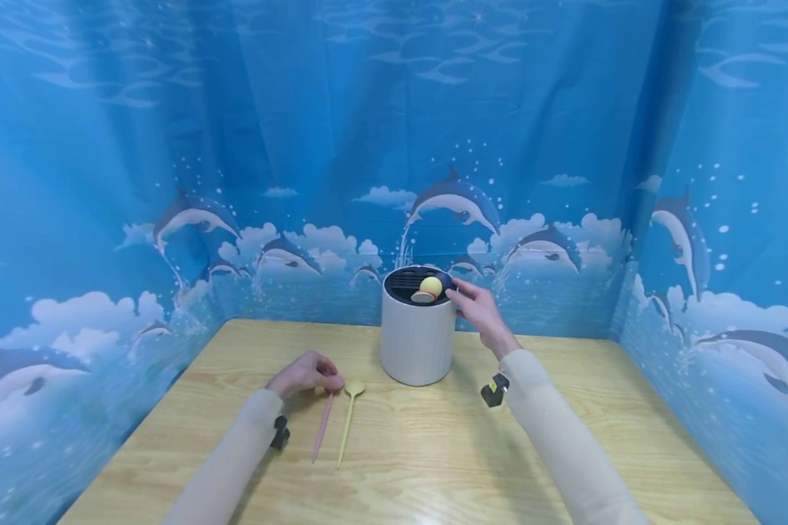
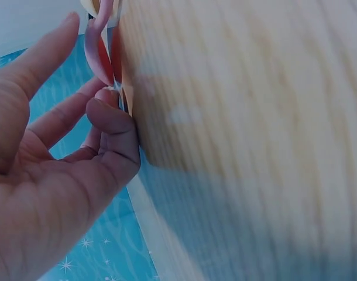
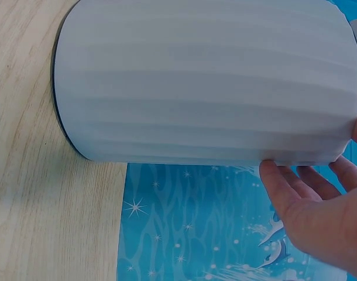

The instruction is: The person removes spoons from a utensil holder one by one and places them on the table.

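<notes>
On the table, a pink spoon (image 1: 323, 426) and a yellow spoon (image 1: 346, 423) lie side by side, handles toward me. My left hand (image 1: 310, 372) is at the pink spoon's head. In the left wrist view its bent fingers (image 2: 111, 120) reach the tip of that head, while the thumb stands apart from it. A white ribbed utensil holder (image 1: 417, 343) with a dark slotted top stands behind the spoons. My right hand (image 1: 479, 310) touches its upper right side, fingertips (image 3: 275, 175) against the wall and thumb near the rim.
Out of the holder's top show a yellow round head (image 1: 431, 286), a dark one (image 1: 443, 280) and a pale oval one with a reddish edge (image 1: 423, 297). The wooden table (image 1: 499, 452) is bordered at the back and sides by a blue dolphin-print curtain (image 1: 341, 146).
</notes>
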Motion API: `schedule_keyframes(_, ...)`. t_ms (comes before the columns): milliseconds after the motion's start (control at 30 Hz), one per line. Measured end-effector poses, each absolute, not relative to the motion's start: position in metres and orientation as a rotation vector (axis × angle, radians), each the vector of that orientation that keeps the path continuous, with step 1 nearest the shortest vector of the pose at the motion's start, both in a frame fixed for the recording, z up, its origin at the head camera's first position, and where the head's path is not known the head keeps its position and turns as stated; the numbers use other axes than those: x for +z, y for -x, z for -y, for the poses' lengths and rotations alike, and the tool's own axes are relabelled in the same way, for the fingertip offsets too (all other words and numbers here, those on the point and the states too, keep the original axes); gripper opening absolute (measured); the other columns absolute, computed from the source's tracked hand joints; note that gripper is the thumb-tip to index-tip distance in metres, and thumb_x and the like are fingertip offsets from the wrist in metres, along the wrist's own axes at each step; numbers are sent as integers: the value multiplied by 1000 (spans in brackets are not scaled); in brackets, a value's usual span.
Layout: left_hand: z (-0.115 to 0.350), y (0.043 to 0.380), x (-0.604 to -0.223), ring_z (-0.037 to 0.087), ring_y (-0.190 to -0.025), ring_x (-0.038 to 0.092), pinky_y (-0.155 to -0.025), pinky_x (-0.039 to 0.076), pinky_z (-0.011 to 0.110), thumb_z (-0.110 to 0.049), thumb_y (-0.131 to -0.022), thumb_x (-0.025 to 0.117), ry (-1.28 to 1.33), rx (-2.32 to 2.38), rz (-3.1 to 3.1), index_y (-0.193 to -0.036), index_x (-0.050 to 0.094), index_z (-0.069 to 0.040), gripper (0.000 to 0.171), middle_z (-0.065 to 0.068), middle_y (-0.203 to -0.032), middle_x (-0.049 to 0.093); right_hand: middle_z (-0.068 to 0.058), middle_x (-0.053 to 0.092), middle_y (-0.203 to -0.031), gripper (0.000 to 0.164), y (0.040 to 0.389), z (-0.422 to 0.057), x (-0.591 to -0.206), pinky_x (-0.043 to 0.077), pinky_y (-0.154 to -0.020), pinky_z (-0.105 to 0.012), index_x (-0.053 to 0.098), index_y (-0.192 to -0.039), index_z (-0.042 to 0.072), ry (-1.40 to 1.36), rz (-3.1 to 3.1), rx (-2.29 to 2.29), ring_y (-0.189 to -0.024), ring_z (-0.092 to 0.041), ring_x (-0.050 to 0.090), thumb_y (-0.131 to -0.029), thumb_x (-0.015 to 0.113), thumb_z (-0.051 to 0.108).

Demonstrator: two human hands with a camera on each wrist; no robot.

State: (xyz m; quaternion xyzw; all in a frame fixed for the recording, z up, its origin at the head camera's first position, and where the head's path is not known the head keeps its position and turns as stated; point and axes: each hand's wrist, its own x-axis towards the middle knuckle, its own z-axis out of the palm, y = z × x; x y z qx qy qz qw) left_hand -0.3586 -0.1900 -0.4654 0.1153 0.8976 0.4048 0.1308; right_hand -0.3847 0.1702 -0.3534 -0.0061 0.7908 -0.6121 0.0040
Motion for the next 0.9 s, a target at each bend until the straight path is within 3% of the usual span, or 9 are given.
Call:
schedule_keyframes(267, 190, 362, -458, 21, -92, 62, -79, 55, 37, -27, -84, 77, -274, 1178, -2698, -121, 64, 0, 48, 10, -106, 67, -4, 32, -160, 54, 385, -170, -353, 38, -114, -49, 39, -151, 23, 20, -2485, -1909, -145, -27, 34, -101, 55, 36)
schedule_keyframes(633, 189, 364, -451, 24, -98, 66, -82, 58, 40, -18, -92, 69, -343, 1536, -2620, -124, 60, 7, 42, 18, -114, 67, -6, 31, -160, 56, 383, -171, -352, 38, -114, -48, 36, -152, 21, 38, -2478, -1907, -146, -27, 32, -101, 54, 33)
schedule_keyframes(900, 174, 364, -437, 21, -99, 65, -80, 56, 39, -24, -93, 69, -263, 1655, -2694, -114, 70, -7, 28, 11, -112, 71, -5, 31, -160, 56, 381, -172, -352, 39, -113, -47, 36, -152, 21, 42, -2482, -1901, -146, -26, 33, -101, 54, 35)
